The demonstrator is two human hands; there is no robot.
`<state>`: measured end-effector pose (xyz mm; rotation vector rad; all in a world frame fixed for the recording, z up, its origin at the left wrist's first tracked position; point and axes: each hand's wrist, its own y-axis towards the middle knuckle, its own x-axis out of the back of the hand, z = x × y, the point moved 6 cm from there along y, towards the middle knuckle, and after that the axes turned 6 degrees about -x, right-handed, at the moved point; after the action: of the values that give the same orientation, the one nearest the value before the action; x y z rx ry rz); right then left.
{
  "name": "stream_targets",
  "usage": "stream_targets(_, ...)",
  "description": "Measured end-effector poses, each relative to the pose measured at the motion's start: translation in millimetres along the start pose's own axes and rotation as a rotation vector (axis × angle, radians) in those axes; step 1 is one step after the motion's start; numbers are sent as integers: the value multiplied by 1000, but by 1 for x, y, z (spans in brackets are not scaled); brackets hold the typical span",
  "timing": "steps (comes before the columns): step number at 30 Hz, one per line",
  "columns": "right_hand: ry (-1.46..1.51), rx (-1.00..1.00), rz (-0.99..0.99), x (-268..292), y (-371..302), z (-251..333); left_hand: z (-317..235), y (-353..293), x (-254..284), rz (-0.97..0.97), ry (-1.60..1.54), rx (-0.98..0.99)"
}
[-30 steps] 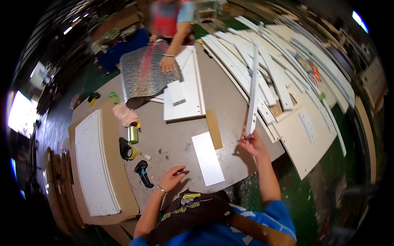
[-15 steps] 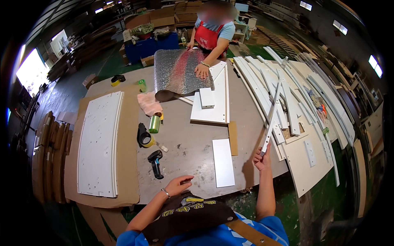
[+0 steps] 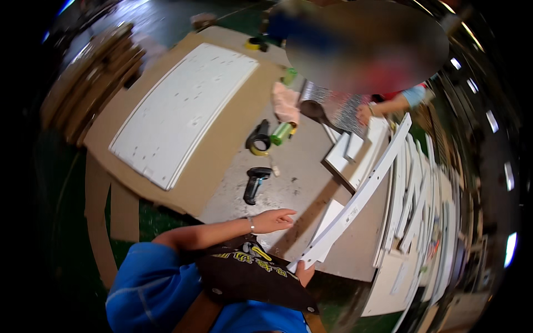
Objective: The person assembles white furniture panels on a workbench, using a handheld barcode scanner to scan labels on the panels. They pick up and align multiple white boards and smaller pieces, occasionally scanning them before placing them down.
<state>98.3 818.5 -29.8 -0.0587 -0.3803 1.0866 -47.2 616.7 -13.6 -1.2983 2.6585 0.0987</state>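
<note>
My right hand (image 3: 304, 273) grips the near end of a long white slat (image 3: 358, 202) with small holes along its face. The slat slants up and away to the right, above the table (image 3: 233, 188). Over the near table edge, my left hand (image 3: 276, 220) holds nothing, its fingers loosely stretched to the right. A small white panel (image 3: 332, 211) lies partly hidden behind the slat. Beyond my left hand sits a black pistol-grip device (image 3: 255, 185) with blue parts, like a handheld scanner. Further off are a black tape dispenser (image 3: 259, 139) and a green roll (image 3: 281, 133).
White panels (image 3: 183, 111) lie stacked on cardboard (image 3: 216, 161) at left. A pink cloth (image 3: 286, 104) is near the middle. Across the table, a co-worker's hand (image 3: 363, 114) rests by silver bubble wrap (image 3: 343, 106) and white parts. Several slats (image 3: 413, 205) are piled at right.
The view has swung to the right. My right hand has brought the slat inward, from the slat pile to over the table. My left hand still holds nothing.
</note>
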Motion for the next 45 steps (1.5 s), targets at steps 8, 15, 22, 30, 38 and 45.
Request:
stream_targets(8,119,-8,567,-191,-40,97,-57,-28,111,-618,178,-268)
stream_targets(15,-14,-63,1029,-296,-90,101,-110,-183,368,-757,617,56)
stream_targets(22,23,-158,750,-301,-73,76,-123,-314,520,-812,715,89)
stream_targets(30,28,-222,671,-300,-78,60,-86,-343,593,-835,543,195)
stream_targets(38,-11,-183,639,-300,-72,54,-93,-365,611,-1032,1018,598)
stream_targets(45,-16,-230,539,-284,-78,30,-71,-401,528,-1045,1399,901)
